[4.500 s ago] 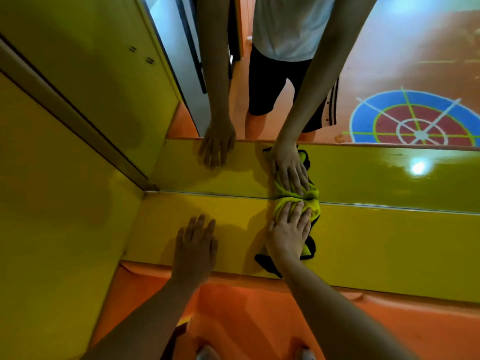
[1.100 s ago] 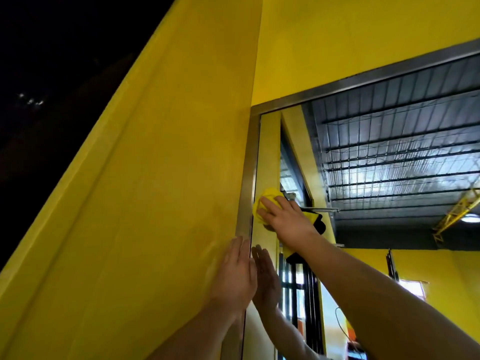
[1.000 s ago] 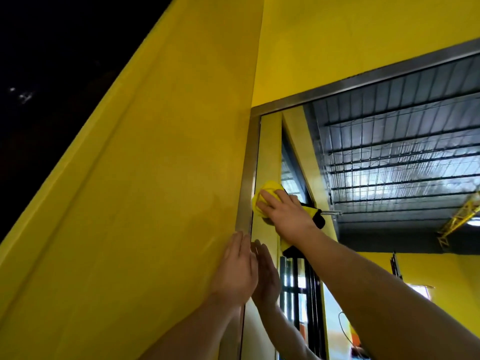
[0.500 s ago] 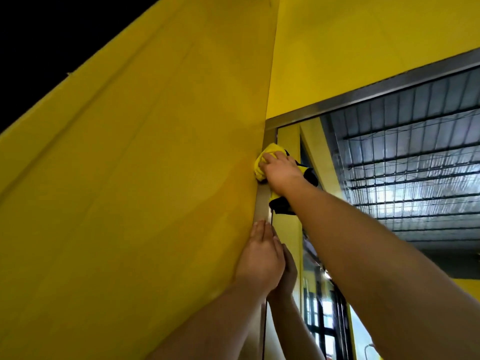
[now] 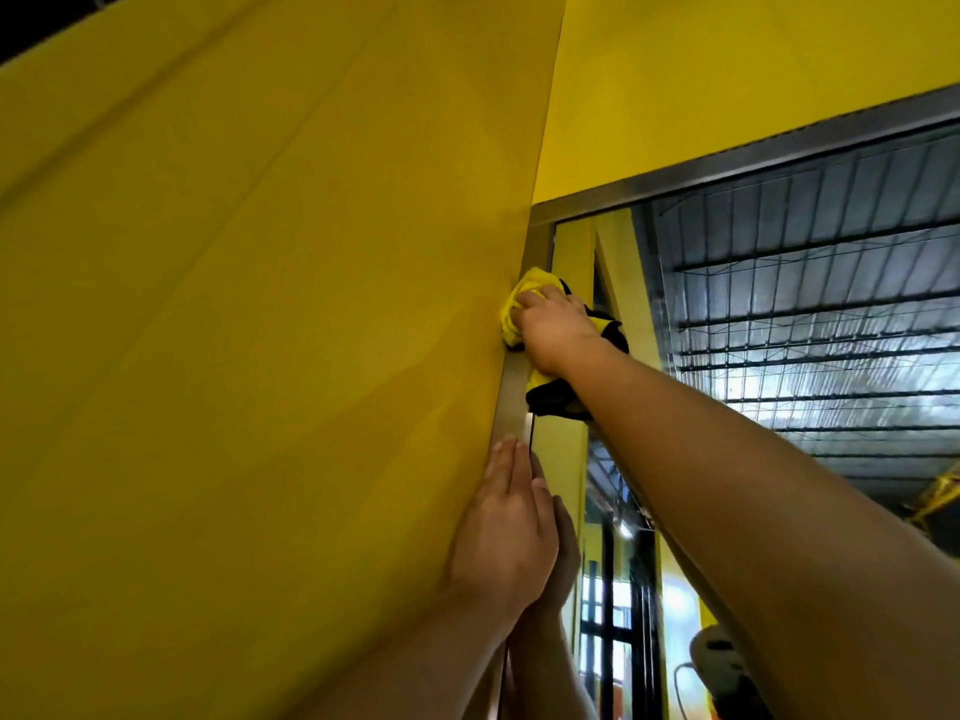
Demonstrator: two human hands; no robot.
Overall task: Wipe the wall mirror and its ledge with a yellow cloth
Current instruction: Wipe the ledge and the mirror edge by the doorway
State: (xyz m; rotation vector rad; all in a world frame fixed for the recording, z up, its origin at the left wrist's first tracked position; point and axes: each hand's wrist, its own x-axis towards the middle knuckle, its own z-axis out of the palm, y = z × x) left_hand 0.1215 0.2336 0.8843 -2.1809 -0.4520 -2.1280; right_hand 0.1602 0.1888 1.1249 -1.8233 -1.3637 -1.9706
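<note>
Yellow cloth, bunched soft fabric with black edging, sits under your right hand, high on the left side of the wall mirror, a large glass pane in a brushed grey metal frame. Your right fingers are curled over the yellow cloth and press it against the frame's upright strip, where that strip meets the glossy yellow side wall. A bright wad of fabric pokes out past your fingertips toward the wall, and the black-edged part hangs out beneath your wrist, against the glass. The frame's top left corner lies just above this hand.

Your left hand is below the right one, apart from the cloth. Its fingers are straight and close together, pointing up, laid flat along the corner where side wall and frame meet; it holds nothing. Just beside it, on the glass side, its reflection meets it palm to palm.

To the right of your right forearm the glass shows a reflected corrugated grey metal roof crossed by thin wires, and lower, beside your left wrist, dark window bars against bright light. Above your right hand a plain yellow wall runs over the frame's top strip.
</note>
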